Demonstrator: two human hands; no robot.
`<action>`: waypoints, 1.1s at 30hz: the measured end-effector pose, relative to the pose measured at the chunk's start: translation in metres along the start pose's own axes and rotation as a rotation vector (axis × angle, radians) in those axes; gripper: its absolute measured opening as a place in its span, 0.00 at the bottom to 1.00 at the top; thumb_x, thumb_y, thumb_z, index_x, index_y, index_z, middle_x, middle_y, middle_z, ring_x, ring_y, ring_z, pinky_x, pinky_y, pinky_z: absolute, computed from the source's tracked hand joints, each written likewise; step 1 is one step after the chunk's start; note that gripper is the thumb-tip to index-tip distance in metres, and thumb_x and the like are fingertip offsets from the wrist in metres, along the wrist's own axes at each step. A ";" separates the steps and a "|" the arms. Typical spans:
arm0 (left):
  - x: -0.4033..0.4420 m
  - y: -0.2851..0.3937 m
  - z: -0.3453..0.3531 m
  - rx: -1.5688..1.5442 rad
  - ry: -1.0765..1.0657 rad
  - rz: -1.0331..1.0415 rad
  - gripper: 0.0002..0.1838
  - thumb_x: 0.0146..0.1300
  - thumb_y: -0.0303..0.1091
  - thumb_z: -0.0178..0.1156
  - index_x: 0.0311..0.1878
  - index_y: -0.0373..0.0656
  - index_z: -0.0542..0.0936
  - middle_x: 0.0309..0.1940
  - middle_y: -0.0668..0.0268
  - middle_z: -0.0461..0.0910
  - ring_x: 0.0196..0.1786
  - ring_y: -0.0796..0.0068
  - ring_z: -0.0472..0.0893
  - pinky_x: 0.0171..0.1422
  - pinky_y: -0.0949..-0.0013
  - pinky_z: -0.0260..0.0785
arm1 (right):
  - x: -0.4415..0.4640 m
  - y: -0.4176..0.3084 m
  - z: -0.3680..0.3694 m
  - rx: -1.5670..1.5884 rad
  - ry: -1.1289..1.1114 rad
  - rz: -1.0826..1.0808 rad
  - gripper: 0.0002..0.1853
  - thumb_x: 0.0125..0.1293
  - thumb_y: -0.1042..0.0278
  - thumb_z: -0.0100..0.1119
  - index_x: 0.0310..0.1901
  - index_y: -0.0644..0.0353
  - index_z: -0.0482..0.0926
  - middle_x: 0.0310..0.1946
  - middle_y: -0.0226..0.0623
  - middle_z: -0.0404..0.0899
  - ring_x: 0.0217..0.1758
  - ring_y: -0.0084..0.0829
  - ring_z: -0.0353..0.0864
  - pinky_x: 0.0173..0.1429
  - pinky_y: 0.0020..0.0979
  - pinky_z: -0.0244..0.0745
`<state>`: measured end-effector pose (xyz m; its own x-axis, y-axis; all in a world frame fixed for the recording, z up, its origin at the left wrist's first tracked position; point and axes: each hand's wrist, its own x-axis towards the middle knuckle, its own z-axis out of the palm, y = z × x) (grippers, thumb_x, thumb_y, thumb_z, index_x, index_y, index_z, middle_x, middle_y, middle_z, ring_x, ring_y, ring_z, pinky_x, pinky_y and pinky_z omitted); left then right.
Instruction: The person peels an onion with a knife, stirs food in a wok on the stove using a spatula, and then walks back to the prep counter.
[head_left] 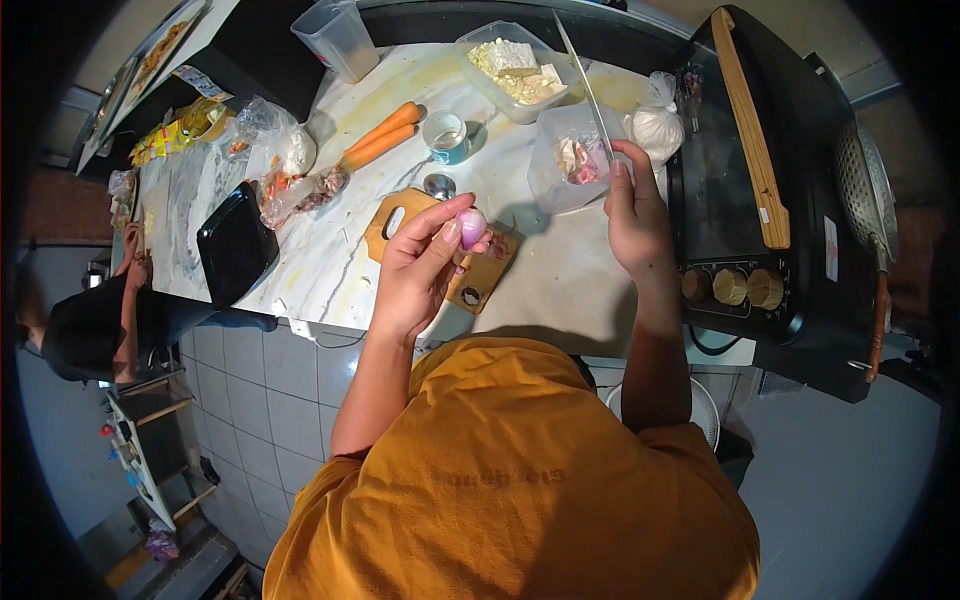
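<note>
Purple and glossy, a shallot is pinched between the thumb and fingers of a person's left hand, above a wooden chopping board. The right hand grasps a knife, its blade pointing away past a plastic tub of pink and white scraps. Beyond the board, a spoon, a blue cup and carrots rest on a marble-patterned counter. A black oven stands at right; another person is at far left.
</note>
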<state>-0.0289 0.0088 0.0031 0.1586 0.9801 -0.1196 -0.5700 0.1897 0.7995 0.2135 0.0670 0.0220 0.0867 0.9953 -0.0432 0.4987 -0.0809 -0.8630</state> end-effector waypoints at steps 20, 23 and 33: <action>0.007 -0.008 0.001 -0.149 0.012 -0.004 0.14 0.68 0.29 0.54 0.56 0.38 0.71 0.49 0.61 0.77 0.48 0.72 0.79 0.53 0.72 0.73 | -0.056 -0.037 0.021 0.331 -0.298 -0.213 0.18 0.70 0.66 0.52 0.59 0.60 0.73 0.23 0.28 0.76 0.27 0.13 0.70 0.34 0.21 0.68; 0.006 -0.011 0.002 -0.152 0.018 -0.036 0.16 0.68 0.28 0.55 0.57 0.37 0.71 0.48 0.63 0.78 0.47 0.75 0.79 0.51 0.74 0.73 | -0.061 -0.048 0.023 0.279 -0.342 -0.333 0.21 0.67 0.71 0.53 0.62 0.58 0.70 0.23 0.30 0.73 0.25 0.17 0.70 0.31 0.21 0.65; 0.003 -0.009 0.003 -0.162 -0.035 0.032 0.16 0.66 0.26 0.57 0.56 0.37 0.72 0.48 0.63 0.79 0.48 0.74 0.79 0.54 0.72 0.72 | -0.062 -0.047 0.030 0.216 -0.330 -0.362 0.22 0.65 0.68 0.57 0.61 0.55 0.72 0.30 0.46 0.83 0.30 0.37 0.86 0.33 0.29 0.76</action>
<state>-0.0204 0.0097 -0.0026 0.1648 0.9837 -0.0725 -0.6973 0.1682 0.6967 0.1585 0.0103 0.0500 -0.3511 0.9242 0.1503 0.2544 0.2486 -0.9346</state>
